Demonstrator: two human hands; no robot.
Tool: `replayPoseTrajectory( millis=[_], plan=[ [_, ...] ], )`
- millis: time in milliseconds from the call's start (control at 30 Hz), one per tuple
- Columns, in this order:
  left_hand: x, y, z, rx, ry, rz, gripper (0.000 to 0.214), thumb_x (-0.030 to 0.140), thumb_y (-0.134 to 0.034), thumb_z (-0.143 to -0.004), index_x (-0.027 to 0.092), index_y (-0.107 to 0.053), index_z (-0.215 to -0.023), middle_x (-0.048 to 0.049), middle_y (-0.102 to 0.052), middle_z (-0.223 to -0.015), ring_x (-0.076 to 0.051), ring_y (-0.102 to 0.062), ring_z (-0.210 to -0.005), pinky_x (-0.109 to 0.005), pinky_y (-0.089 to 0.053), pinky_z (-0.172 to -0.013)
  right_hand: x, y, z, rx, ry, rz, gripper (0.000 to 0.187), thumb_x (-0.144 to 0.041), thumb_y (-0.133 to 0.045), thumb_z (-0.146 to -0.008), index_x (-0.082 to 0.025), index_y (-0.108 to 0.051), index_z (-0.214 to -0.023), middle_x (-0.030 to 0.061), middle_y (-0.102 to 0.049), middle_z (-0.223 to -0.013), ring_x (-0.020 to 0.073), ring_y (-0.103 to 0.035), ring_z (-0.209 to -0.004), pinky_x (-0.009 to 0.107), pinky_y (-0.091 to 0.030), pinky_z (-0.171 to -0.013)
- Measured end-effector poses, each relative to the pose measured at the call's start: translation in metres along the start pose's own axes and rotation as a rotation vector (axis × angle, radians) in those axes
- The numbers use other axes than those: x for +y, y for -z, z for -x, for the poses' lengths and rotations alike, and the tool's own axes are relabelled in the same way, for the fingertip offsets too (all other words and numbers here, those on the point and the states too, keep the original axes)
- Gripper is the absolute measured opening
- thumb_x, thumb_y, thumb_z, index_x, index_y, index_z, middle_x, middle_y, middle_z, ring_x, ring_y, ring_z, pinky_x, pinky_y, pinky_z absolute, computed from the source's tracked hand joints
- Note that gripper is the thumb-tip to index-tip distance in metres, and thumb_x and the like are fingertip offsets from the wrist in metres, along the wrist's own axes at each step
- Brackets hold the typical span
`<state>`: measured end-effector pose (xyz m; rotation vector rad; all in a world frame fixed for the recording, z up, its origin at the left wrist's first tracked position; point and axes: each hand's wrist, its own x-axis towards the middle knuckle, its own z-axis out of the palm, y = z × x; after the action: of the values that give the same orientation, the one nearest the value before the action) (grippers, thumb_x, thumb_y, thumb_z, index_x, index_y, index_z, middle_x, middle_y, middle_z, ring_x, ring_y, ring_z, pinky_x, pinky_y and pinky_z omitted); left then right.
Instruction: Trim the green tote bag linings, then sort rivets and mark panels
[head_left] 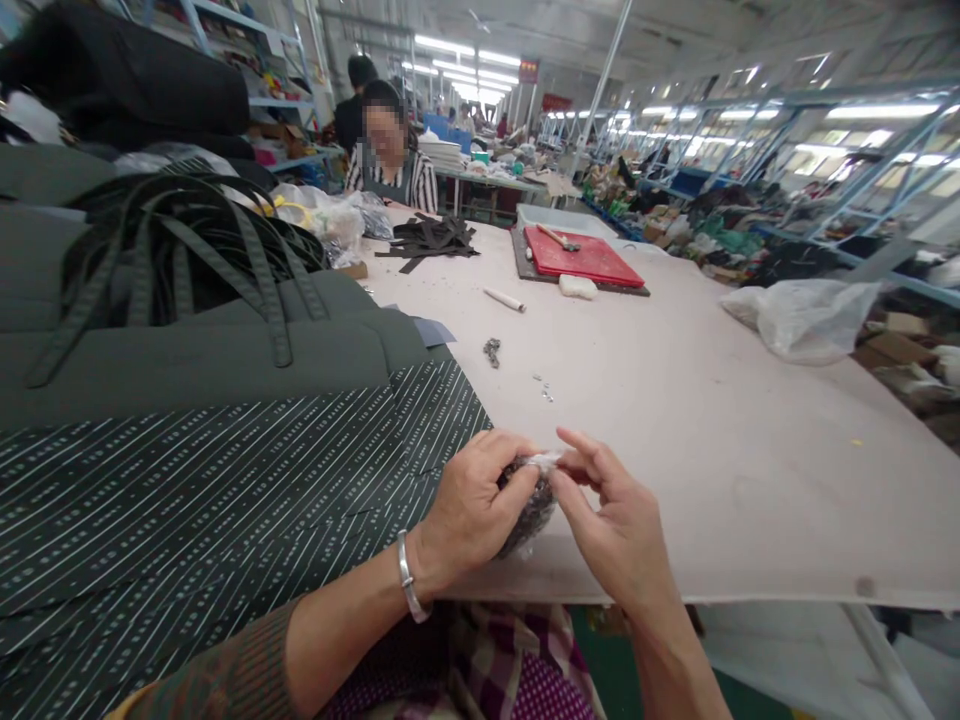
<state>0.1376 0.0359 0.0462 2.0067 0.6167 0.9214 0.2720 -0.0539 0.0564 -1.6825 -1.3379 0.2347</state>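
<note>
A clear plastic bag (529, 515) full of small dark pieces is held at the table's near edge. My left hand (480, 500) is closed around its upper part, thumb across the front. With thumb and fingers, my right hand (611, 505) pinches the bag's gathered neck. What exactly the pieces inside are, I cannot make out. Beyond my hands lie several tiny shiny metal bits (545, 390) and a small heap of dark metal pieces (491, 352) on the pale tabletop (637, 390).
Striped dark fabric (247, 480) covers the left, with grey-green panels and a pile of straps (187, 240) behind it. A white stick (505, 299), black strips (431, 240), and a red board (589, 258) bearing a hammer (556, 238) lie farther back. A person (390, 160) sits across the table.
</note>
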Motion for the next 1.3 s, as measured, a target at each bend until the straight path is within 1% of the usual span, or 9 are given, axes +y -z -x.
replayPoseTrajectory(
  millis=[133,267,367,600,767,933,1100,1200,1300],
  plan=[
    [0.008,0.004,-0.004,-0.015,-0.007,-0.163,0.014,0.016,-0.056,-0.087,0.021,-0.065,-0.098,-0.0019,-0.07,-0.093,-0.018,-0.061,-0.087,-0.031,-0.044,-0.079,-0.001,0.001,0.003,0.035,0.075,0.095,0.034,-0.017,-0.058,-0.086,-0.022,-0.06,-0.12,0.0004,-0.073,-0.086,0.0147,-0.068,-0.078,0.031,-0.057,-0.079],
    [0.014,0.011,-0.009,-0.091,0.029,-0.24,0.01,0.02,-0.057,-0.087,0.019,-0.068,-0.088,-0.0023,-0.07,-0.083,-0.017,-0.062,-0.076,-0.031,-0.045,-0.071,-0.001,-0.007,0.007,0.171,0.173,0.163,0.03,-0.015,-0.058,-0.087,-0.021,-0.059,-0.117,0.0013,-0.072,-0.086,0.014,-0.069,-0.075,0.029,-0.059,-0.075],
    [0.015,0.014,-0.009,-0.085,0.062,-0.212,0.01,0.022,-0.059,-0.087,0.02,-0.069,-0.086,-0.0023,-0.071,-0.081,-0.017,-0.062,-0.075,-0.03,-0.045,-0.071,0.0,-0.016,0.01,0.279,0.245,0.214,0.028,-0.014,-0.058,-0.087,-0.02,-0.059,-0.115,0.0038,-0.072,-0.088,0.0146,-0.069,-0.075,0.029,-0.059,-0.074],
    [0.017,0.011,-0.003,-0.029,0.007,-0.299,0.013,0.02,-0.058,-0.088,0.018,-0.063,-0.077,-0.0024,-0.067,-0.078,-0.017,-0.06,-0.077,-0.03,-0.044,-0.072,0.0,-0.027,0.006,0.435,0.179,0.243,0.016,-0.017,-0.059,-0.087,-0.018,-0.062,-0.103,0.0027,-0.071,-0.079,0.0148,-0.068,-0.068,0.027,-0.058,-0.068],
    [0.018,0.015,-0.003,-0.097,-0.119,-0.514,0.013,0.025,-0.05,-0.094,0.017,-0.06,-0.092,-0.004,-0.068,-0.078,-0.018,-0.063,-0.072,-0.03,-0.044,-0.065,0.001,-0.025,0.009,0.405,0.265,0.253,0.015,-0.016,-0.058,-0.088,-0.019,-0.062,-0.102,0.0039,-0.071,-0.084,0.0152,-0.068,-0.072,0.029,-0.058,-0.071],
    [0.017,0.021,-0.009,-0.187,-0.322,-0.691,0.022,0.025,-0.041,-0.098,0.017,-0.058,-0.087,-0.0051,-0.068,-0.079,-0.018,-0.063,-0.074,-0.029,-0.044,-0.065,0.001,-0.022,0.011,0.35,0.244,0.19,0.018,-0.017,-0.057,-0.088,-0.02,-0.06,-0.105,0.0034,-0.07,-0.084,0.0153,-0.066,-0.072,0.03,-0.058,-0.07],
    [0.011,0.018,-0.006,-0.18,-0.369,-0.641,0.02,0.018,-0.039,-0.098,0.016,-0.057,-0.091,-0.0047,-0.063,-0.083,-0.019,-0.059,-0.079,-0.031,-0.046,-0.069,-0.008,-0.018,0.01,0.249,0.108,0.155,0.033,-0.016,-0.058,-0.084,-0.02,-0.056,-0.117,0.0017,-0.07,-0.083,0.0143,-0.062,-0.067,0.029,-0.057,-0.068],
    [0.008,0.014,-0.004,-0.119,-0.341,-0.566,0.016,0.018,-0.041,-0.098,0.016,-0.055,-0.091,-0.0048,-0.061,-0.085,-0.019,-0.056,-0.082,-0.031,-0.046,-0.072,-0.01,-0.018,0.011,0.234,0.119,0.171,0.033,-0.013,-0.056,-0.084,-0.02,-0.058,-0.116,0.002,-0.07,-0.083,0.0144,-0.062,-0.068,0.029,-0.056,-0.068],
    [0.009,0.013,-0.003,-0.111,-0.309,-0.483,0.013,0.017,-0.044,-0.097,0.017,-0.054,-0.089,-0.0046,-0.061,-0.087,-0.018,-0.055,-0.083,-0.031,-0.046,-0.075,-0.008,-0.022,0.013,0.285,0.16,0.194,0.031,-0.014,-0.056,-0.084,-0.018,-0.059,-0.114,0.0033,-0.07,-0.084,0.0147,-0.063,-0.068,0.028,-0.056,-0.067]
  ],
)
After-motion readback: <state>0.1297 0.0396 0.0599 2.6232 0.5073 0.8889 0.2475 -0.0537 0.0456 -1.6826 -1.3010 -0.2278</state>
